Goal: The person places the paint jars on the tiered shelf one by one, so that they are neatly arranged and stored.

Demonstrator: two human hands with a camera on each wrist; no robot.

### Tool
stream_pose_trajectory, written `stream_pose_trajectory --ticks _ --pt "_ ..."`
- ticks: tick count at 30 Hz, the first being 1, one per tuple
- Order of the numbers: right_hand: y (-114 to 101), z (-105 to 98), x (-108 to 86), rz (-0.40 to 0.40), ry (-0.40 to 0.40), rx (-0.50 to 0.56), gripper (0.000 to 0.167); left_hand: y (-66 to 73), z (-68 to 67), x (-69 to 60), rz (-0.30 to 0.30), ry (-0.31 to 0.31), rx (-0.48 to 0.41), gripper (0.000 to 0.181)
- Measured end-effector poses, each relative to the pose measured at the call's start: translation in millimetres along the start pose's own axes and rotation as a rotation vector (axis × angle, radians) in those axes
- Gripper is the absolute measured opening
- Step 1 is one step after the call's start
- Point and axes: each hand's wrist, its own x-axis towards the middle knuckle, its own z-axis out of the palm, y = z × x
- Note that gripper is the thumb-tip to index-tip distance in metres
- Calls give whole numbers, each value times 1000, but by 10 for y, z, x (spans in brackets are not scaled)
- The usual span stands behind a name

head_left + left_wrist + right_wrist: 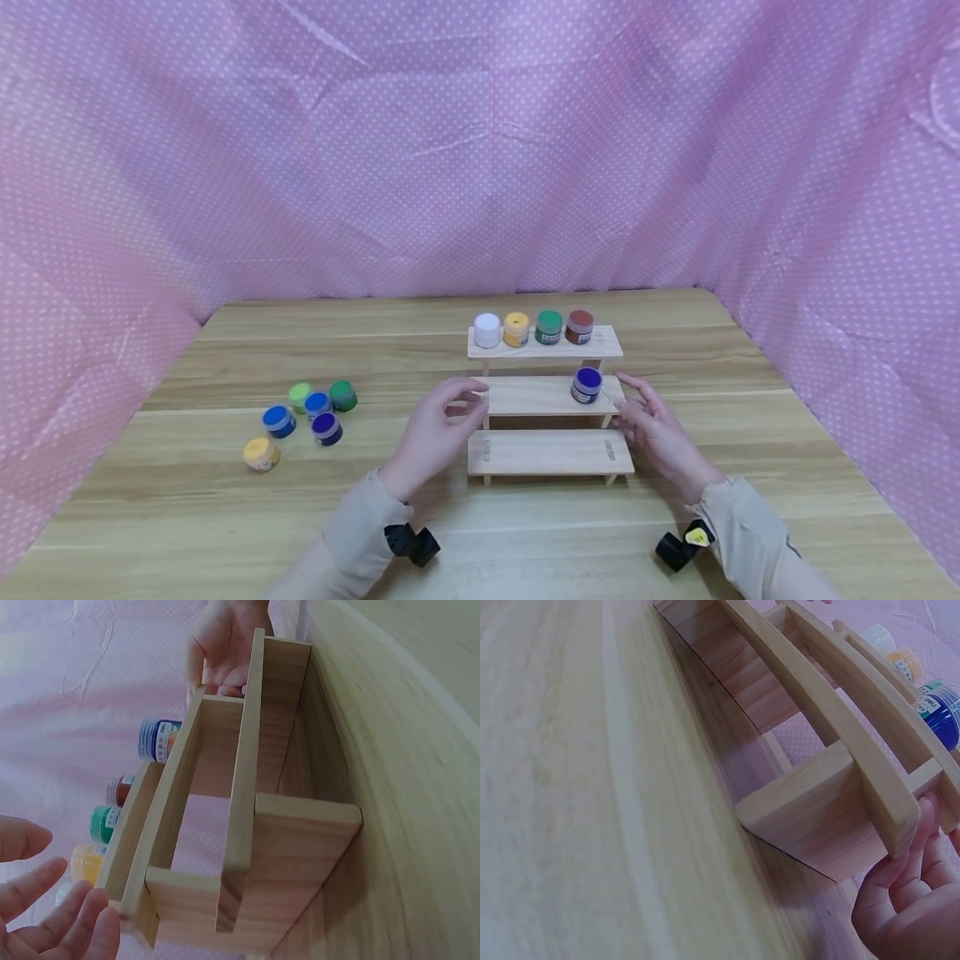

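A three-step wooden rack [551, 454] stands on the table. On its middle step, toward the right end, is a dark blue paint jar [587, 386]. White [487, 331], yellow-orange [516, 330], green [549, 328] and brown-red [579, 327] jars line the top step. My left hand [438, 429] is at the rack's left end with fingers loosely bent; the left wrist view shows this hand [56, 915] holding nothing. At the right end, my right hand [663, 437] has its fingers against the rack; the right wrist view shows fingertips of that hand [915, 907] touching the wood.
Several jars stand in a loose group at the left of the table [187, 500], among them light green [300, 396], dark green [343, 395], blue [279, 421], violet-blue [327, 428] and yellow [261, 454]. A pink dotted cloth [450, 150] hangs behind and at the sides.
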Motion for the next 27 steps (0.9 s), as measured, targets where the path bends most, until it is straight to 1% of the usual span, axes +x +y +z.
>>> stream_pose_trajectory --ticks 6,8,15,20,25,27 --pt "-3 8 -2 4 -1 6 38 -93 -136 -88 -109 7 -2 23" --pt "-4 6 -4 0 -3 6 38 -124 -180 -109 -131 8 -8 24" --pt "0 3 12 -29 -31 14 37 -220 -322 -160 -154 22 32 24" --pt "1 5 8 -18 -28 14 38 -283 -438 -221 -189 4 62 24" --pt "-4 0 4 -1 -9 7 37 -309 -550 -266 -235 -7 70 25" --pt "-4 -3 4 7 -9 4 37 -318 -590 -288 -239 -7 69 26"
